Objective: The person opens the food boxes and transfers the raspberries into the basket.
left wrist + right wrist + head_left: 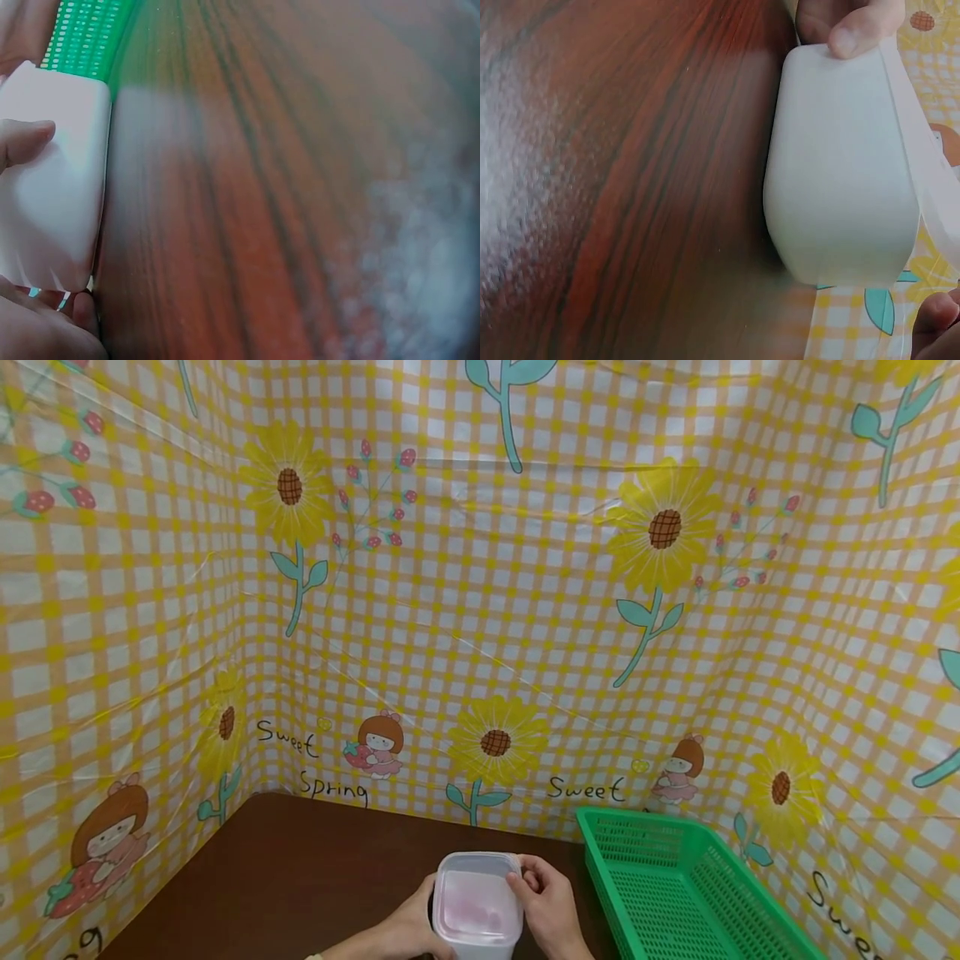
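A squarish white plastic container (840, 157) stands on the dark brown table, with its translucent lid (472, 881) on top. Something pink shows faintly through the lid in the head view. My left hand (411, 928) grips the container's left side. At the lid's right corner, my right hand (551, 902) pinches the edge between thumb and curled fingers. In the right wrist view the lid appears angled away from the container's rim at one end. The contents cannot be made out clearly.
To the right on the table (315, 868) lies a green slatted plastic basket (611, 881), close beside my right hand. A checked cloth (480, 610) printed with sunflowers hangs around the table's back and sides.
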`<move>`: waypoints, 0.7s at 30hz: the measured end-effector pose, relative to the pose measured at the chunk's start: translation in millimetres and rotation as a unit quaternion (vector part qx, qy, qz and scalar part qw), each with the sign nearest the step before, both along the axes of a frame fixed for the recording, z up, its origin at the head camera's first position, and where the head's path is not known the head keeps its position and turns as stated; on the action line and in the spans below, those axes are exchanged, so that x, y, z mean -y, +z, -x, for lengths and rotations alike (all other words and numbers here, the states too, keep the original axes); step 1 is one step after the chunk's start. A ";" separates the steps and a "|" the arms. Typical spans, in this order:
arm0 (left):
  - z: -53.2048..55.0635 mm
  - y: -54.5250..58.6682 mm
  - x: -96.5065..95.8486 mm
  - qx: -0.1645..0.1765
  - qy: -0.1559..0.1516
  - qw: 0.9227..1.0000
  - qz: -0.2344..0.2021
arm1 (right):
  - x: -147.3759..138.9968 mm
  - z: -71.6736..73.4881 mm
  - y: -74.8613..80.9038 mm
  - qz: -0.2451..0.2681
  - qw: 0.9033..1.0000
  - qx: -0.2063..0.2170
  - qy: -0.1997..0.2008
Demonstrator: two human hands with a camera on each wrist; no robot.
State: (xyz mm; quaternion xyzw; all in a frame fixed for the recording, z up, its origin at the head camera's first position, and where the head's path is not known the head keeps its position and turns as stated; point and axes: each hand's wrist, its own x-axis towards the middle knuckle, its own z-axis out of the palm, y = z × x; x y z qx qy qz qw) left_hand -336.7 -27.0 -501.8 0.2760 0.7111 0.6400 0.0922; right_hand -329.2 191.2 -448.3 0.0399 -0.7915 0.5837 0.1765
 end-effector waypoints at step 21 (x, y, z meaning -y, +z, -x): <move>7.9 -4.7 2.1 -0.039 -0.038 0.998 -0.018 | 3.3 -8.5 33.7 0.009 0.998 0.066 -0.001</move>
